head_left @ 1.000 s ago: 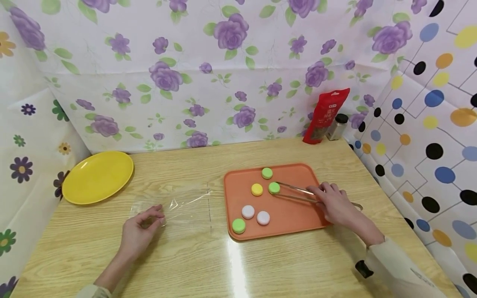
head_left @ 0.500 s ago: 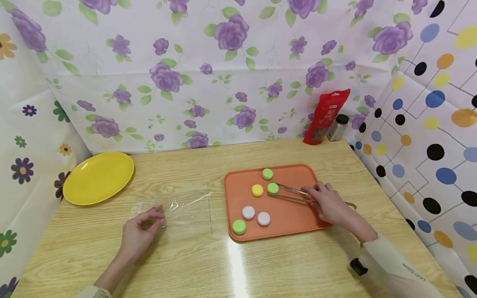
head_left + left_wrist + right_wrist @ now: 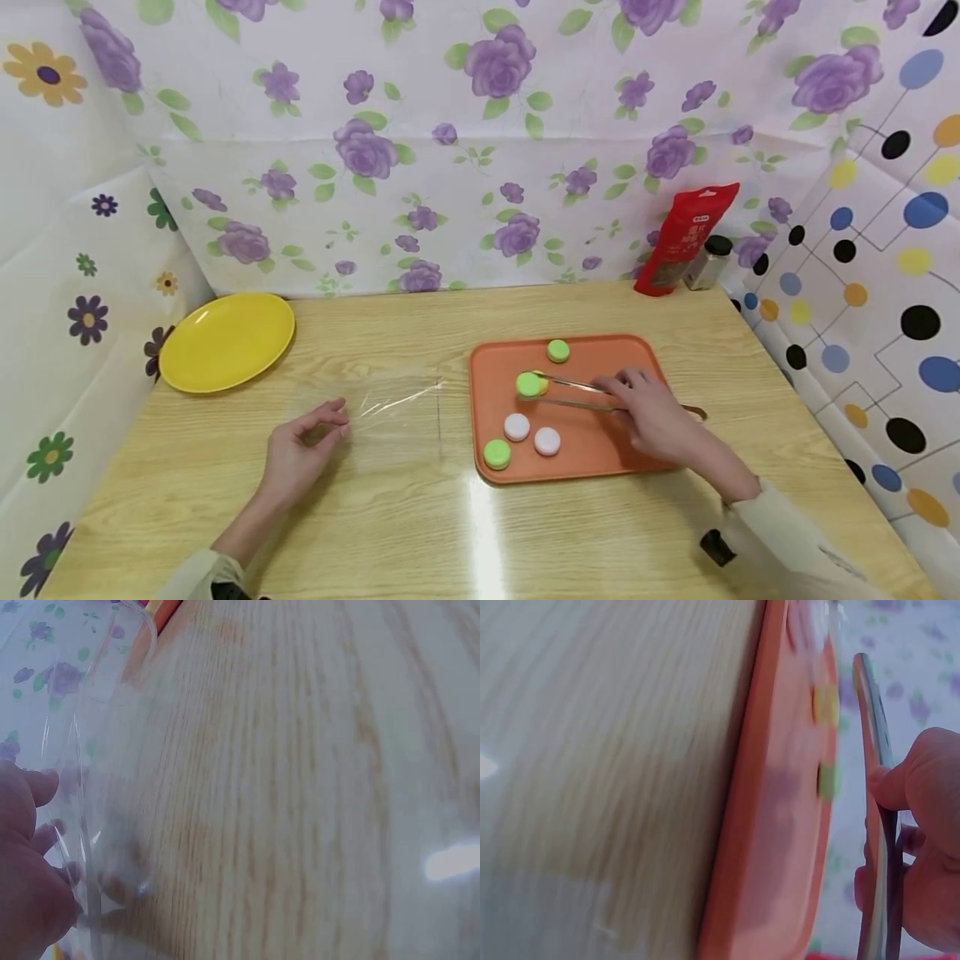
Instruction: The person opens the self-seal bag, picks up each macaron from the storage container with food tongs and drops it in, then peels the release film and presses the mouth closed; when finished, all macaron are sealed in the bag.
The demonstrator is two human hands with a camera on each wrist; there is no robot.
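Note:
My right hand [image 3: 656,421] grips metal tongs [image 3: 576,384], whose tips hold a green macaron [image 3: 528,385] over the orange tray [image 3: 600,450]. This macaron partly covers a yellow macaron [image 3: 545,384]. Two pale macarons [image 3: 517,427] and two other green ones [image 3: 497,454] lie on the tray. On the left, my left hand [image 3: 303,450] pinches the edge of a clear plastic bag [image 3: 397,421] with thumb and fingers. In the left wrist view the bag's film [image 3: 97,787] stands raised beside the fingertips. In the right wrist view, the tongs [image 3: 881,795] lie between thumb and fingers.
A yellow plate [image 3: 228,342] stands at the back left. A red pouch [image 3: 686,237] and a small black-lidded jar [image 3: 708,262] stand by the back wall at the right. Patterned cloth walls close off the table [image 3: 390,533] at the back and sides.
The tongs and the green macaron have moved left, from beside the yellow macaron to in front of it. My left hand keeps its place at the bag. The head view has shifted slightly.

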